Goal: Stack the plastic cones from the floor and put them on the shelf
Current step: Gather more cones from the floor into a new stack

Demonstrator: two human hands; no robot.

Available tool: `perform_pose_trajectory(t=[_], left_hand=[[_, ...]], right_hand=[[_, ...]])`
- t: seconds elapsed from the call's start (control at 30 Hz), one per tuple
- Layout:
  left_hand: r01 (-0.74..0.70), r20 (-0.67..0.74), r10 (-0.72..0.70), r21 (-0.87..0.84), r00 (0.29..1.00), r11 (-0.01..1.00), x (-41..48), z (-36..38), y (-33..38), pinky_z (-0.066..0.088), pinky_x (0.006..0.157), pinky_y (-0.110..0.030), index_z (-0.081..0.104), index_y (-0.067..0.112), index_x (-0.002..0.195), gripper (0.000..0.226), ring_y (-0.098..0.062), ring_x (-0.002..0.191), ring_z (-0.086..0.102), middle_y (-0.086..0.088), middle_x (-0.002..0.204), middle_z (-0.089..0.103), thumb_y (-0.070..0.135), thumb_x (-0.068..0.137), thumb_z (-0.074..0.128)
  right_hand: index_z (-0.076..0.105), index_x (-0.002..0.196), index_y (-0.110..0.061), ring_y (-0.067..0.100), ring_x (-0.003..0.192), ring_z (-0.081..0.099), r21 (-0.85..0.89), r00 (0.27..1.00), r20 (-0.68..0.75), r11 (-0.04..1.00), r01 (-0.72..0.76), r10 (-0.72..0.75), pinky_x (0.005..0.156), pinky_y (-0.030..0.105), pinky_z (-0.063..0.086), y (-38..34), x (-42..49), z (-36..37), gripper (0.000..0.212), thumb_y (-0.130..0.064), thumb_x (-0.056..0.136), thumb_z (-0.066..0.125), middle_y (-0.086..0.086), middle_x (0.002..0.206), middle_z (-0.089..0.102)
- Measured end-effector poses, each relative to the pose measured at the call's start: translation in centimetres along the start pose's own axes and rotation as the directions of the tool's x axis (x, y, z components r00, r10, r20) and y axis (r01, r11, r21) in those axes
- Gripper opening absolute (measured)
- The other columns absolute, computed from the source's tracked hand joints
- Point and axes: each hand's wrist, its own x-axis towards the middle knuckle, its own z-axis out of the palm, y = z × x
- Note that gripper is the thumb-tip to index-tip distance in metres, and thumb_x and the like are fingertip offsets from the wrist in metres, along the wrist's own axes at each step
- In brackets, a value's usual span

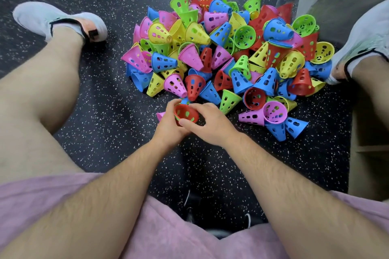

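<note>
Both hands [170,124] [210,122] grip red cone [186,113] — seemingly nested; pile [227,48] beyond.

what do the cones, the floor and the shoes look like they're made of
Cones: thin moulded plastic, slightly glossy; flat bright colours and clean cut-out holes, as on the red cone gripped by left hand and right hand. Floor: probably rubber matting, matte; black with pale flecks. Shoes: seemingly knit or mesh fabric, soft matte surface.
</note>
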Motion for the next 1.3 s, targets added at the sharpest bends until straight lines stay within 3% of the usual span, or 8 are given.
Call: perform_pose_trajectory(t=[0.17, 0.27, 0.4, 0.6, 0.83, 1.07, 1.2, 1.3], left_hand=[[0.03, -0.182, -0.016, 0.077, 0.983, 0.997, -0.6, -5.1, 0.0, 0.039, 0.075, -0.007, 0.044, 0.027, 0.135, 0.078, -0.008, 0.1, 0.06, 0.009, 0.115, 0.06, 0.017, 0.072, 0.09], [0.051, -0.278, -0.038, 0.04, 0.96, 0.998, -0.9, -7.4, -0.4, 0.038, 0.068, -0.001, 0.045, 0.027, 0.129, 0.074, -0.008, 0.09, 0.06, 0.009, 0.109, 0.06, 0.011, 0.071, 0.089], [0.103, -0.303, -0.092, 0.02, 0.949, 0.995, -1.3, -8.3, -1.2, 0.04, 0.068, -0.002, 0.042, 0.027, 0.124, 0.071, 0.0, 0.084, 0.061, 0.013, 0.1, 0.057, 0.007, 0.073, 0.088], [0.295, -0.429, -0.275, -0.019, 0.861, 0.955, -1.6, -11.0, -3.1, 0.046, 0.095, -0.033, 0.04, 0.025, 0.138, 0.082, -0.022, 0.107, 0.057, 0.0, 0.12, 0.057, 0.017, 0.073, 0.089], [0.489, -0.344, -0.47, -0.037, 0.813, 0.872, -2.4, -11.4, -5.1, 0.051, 0.097, -0.04, 0.036, 0.027, 0.14, 0.086, -0.026, 0.105, 0.058, -0.003, 0.12, 0.056, 0.013, 0.071, 0.086], [0.476, -0.321, -0.505, -0.171, 0.801, 0.863, -1.8, -10.4, -4.9, 0.052, 0.091, -0.038, 0.039, 0.033, 0.133, 0.08, -0.022, 0.101, 0.059, -0.002, 0.117, 0.056, 0.013, 0.072, 0.087], [0.473, -0.301, -0.506, -0.179, 0.808, 0.862, -1.8, -10.2, -4.6, 0.048, 0.082, -0.034, 0.038, 0.031, 0.136, 0.081, -0.007, 0.084, 0.053, 0.003, 0.107, 0.052, 0.013, 0.074, 0.087], [0.482, -0.286, -0.523, -0.205, 0.803, 0.852, -2.1, -10.0, -4.3, 0.054, 0.093, -0.043, 0.037, 0.032, 0.136, 0.084, -0.017, 0.094, 0.058, -0.001, 0.116, 0.053, 0.016, 0.072, 0.089]], right_hand=[[0.057, 0.125, -0.022, 0.012, 0.115, 0.051, 0.058, 0.995, -0.097, 0.997, 0.04, -0.034, 0.101, 0.039, 0.045, -1.5, 2.0, 2.6, 0.031, -0.03, 0.095, 0.051, -0.005, 0.12, 0.061], [0.056, 0.123, -0.018, 0.018, 0.119, 0.046, -0.096, 0.989, 0.045, 0.985, 0.142, -0.139, 0.103, 0.039, 0.041, -2.8, 2.7, 4.1, 0.039, -0.005, 0.087, 0.049, -0.002, 0.125, 0.056], [0.05, 0.14, -0.015, 0.028, 0.131, 0.042, -0.352, 0.954, 0.187, 0.891, 0.288, -0.234, 0.112, 0.043, 0.034, -3.1, 4.1, 6.6, 0.053, -0.008, 0.087, 0.054, 0.001, 0.149, 0.044], [0.037, 0.148, -0.02, 0.027, 0.133, 0.04, -0.306, 0.976, 0.208, 0.944, 0.126, -0.063, 0.111, 0.042, 0.037, -6.0, 5.5, 9.5, 0.068, -0.04, 0.09, 0.065, 0.003, 0.148, 0.041], [0.058, 0.093, -0.027, 0.017, 0.096, 0.053, -0.129, 0.991, 0.107, 0.99, -0.065, 0.079, 0.082, 0.036, 0.047, -6.5, 2.2, 12.6, 0.04, -0.066, 0.087, 0.048, -0.006, 0.102, 0.05], [0.06, 0.101, -0.025, 0.015, 0.093, 0.053, -0.037, 0.989, 0.149, 0.999, -0.019, 0.025, 0.087, 0.037, 0.048, -4.2, 1.6, 12.5, 0.009, -0.029, 0.094, 0.062, -0.007, 0.106, 0.05], [0.053, 0.118, -0.026, 0.01, 0.088, 0.058, 0.093, 0.982, 0.156, 0.988, -0.12, 0.105, 0.084, 0.03, 0.05, -4.7, 2.4, 11.5, 0.03, -0.024, 0.091, 0.067, -0.011, 0.101, 0.06], [0.065, 0.112, -0.023, 0.012, 0.091, 0.058, 0.023, 0.98, 0.177, 0.995, -0.096, 0.09, 0.09, 0.036, 0.05, -4.5, 3.0, 11.4, 0.018, -0.025, 0.094, 0.063, -0.006, 0.103, 0.062]])
